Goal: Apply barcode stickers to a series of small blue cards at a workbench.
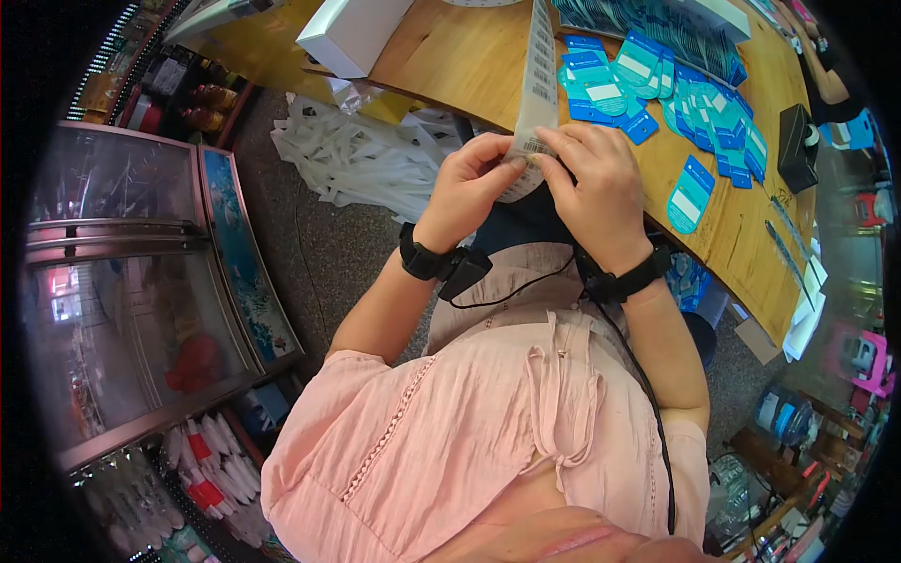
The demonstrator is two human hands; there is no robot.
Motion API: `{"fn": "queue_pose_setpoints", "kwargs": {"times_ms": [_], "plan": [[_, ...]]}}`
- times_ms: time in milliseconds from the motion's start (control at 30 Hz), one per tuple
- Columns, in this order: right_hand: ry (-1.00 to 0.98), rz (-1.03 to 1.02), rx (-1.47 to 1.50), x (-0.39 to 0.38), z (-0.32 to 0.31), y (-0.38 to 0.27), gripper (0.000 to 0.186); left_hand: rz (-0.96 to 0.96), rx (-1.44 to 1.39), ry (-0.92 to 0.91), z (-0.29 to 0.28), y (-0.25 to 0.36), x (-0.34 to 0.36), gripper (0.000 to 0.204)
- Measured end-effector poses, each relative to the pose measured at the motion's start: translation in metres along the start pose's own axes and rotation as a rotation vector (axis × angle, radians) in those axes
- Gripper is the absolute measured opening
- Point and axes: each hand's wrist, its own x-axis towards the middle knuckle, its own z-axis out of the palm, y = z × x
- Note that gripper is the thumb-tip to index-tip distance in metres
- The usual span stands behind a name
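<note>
Strip of barcode labels (539, 80), left of the scattered blue-and-teal cards (601, 86) on the wooden table (450, 56), reaches down to the left hand (469, 183) and right hand (601, 183), each pinching it between thumb and fingers.

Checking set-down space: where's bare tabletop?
Two patches on the wooden table: one between the white box and the label strip; another between the lone blue card and the thin tools near the right edge. Crowded: right of the strip, where the card pile spreads toward the black box.
</note>
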Motion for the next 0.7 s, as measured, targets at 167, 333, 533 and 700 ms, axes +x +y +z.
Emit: {"fn": "queue_pose_setpoints", "kwargs": {"times_ms": [167,333,533,700], "plan": [[-0.057,0.031,0.011,0.004,-0.001,0.002,0.011,0.01,0.03,0.007,0.002,-0.001,0.002,0.022],[0.008,-0.004,0.13,-0.002,-0.006,0.004,0.01,0.06,-0.024,0.138,0.016,0.007,-0.002,0.025],[-0.124,0.167,0.246,-0.007,-0.047,-0.015,0.01,0.637,0.856,0.11,0.022,0.053,-0.009,0.02],[-0.266,0.218,0.25,-0.016,-0.073,-0.013,0.016,0.635,0.771,-0.011,0.036,0.047,-0.004,0.013]]}}
